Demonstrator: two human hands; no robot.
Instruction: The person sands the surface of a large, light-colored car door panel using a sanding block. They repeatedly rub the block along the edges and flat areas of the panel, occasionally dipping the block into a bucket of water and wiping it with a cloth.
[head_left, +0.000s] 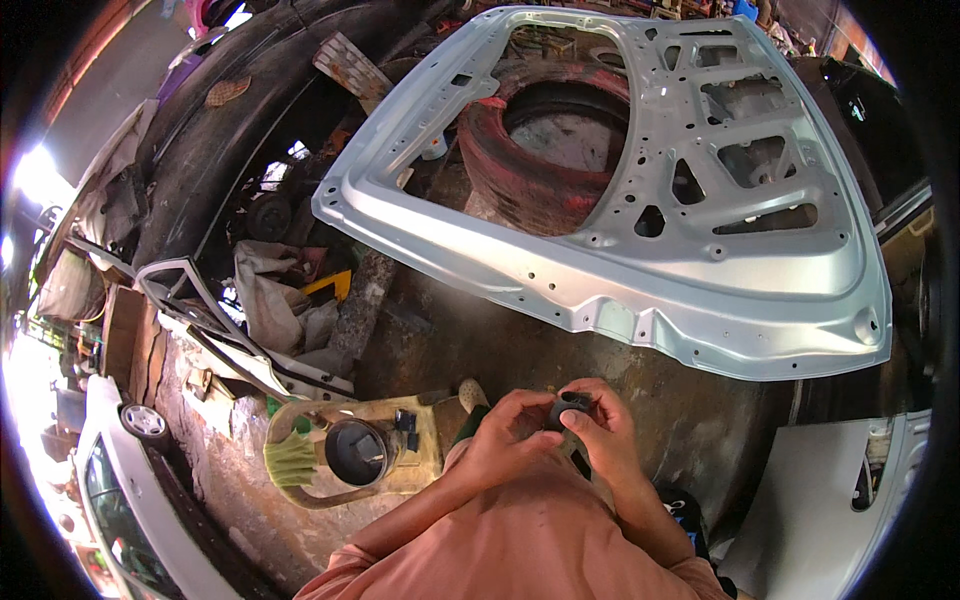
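Close to my body, a small dark ring-shaped piece [568, 405] is held between my two hands; its exact kind is too small to make out. My left hand [512, 432] has its fingers bent in against the left side of the piece. On the other side, the thumb and fingers of my right hand [606, 428] pinch it. Ahead of both hands, apart from them, lies a large silver car tailgate panel [560, 292] with a big window opening and several cut-outs. Through that opening shows a reddish tyre [490, 165] beneath the panel.
To my left stands a worn plastic chair [420, 462] bearing a dark tub [335, 455], small black pieces [405, 430] and a yellow-green cloth [290, 460]. A pale car door [810, 490] is at the right. Beyond the chair lie a door frame [215, 325] and sacking [265, 295].
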